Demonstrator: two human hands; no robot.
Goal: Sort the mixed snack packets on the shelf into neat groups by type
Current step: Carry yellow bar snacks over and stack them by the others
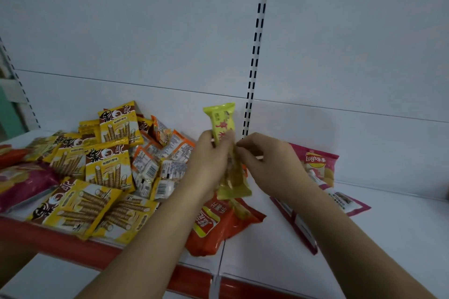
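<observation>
Now, left hand (211, 153): grip pinching yellow-green packet (224, 128), upright
right hand (264, 162): grip pinching same packet's side
shelf (364, 238): mixed packets

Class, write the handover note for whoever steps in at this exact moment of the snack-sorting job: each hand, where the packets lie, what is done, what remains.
Left hand: gripping a bunch of yellow-green packets, held upright above the shelf.
Right hand: pinching the same bunch from the right side.
Yellow wafer-roll packets: loose overlapping heap at the left.
Small orange-and-white packets: jumbled beside that heap.
Orange chip bag: lying flat under the hands.
Pink Lay's bags: at the right behind the right hand; another pink bag sits far left.
Done: the yellow-green ones gathered.
Left: set them down, then tidy and group everything else.
</observation>
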